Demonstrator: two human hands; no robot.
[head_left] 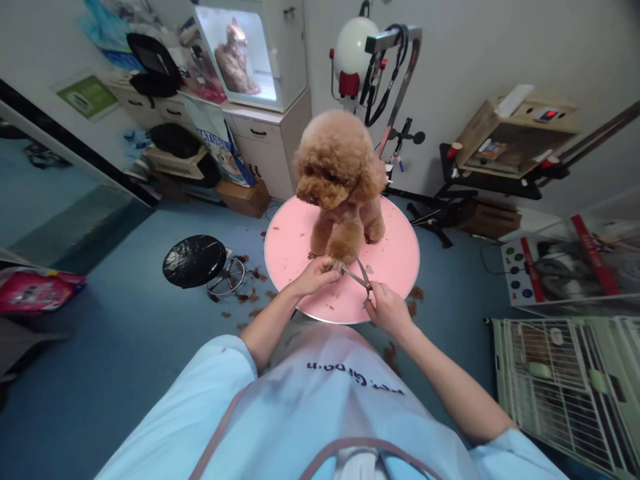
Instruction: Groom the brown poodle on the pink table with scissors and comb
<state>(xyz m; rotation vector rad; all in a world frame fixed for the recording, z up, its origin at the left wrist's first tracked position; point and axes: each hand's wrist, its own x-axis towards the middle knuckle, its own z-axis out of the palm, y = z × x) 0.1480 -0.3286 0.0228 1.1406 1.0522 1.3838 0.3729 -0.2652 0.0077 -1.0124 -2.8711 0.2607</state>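
Note:
A small brown curly dog (340, 180) sits on a round pink grooming table (395, 257). My left hand (316, 275) is closed around the dog's front paw, holding it out toward me. My right hand (387, 308) grips a pair of metal scissors (361, 277), its blades open and pointing at the held paw. Clipped tufts of brown fur lie on the pink tabletop.
A black round stool (195, 260) stands left of the table, with fur clippings on the blue floor around it. A grooming arm and dryer (380, 73) rise behind the dog. A white cabinet with a lit box (250, 53) is at back left; a wire cage (570, 383) at right.

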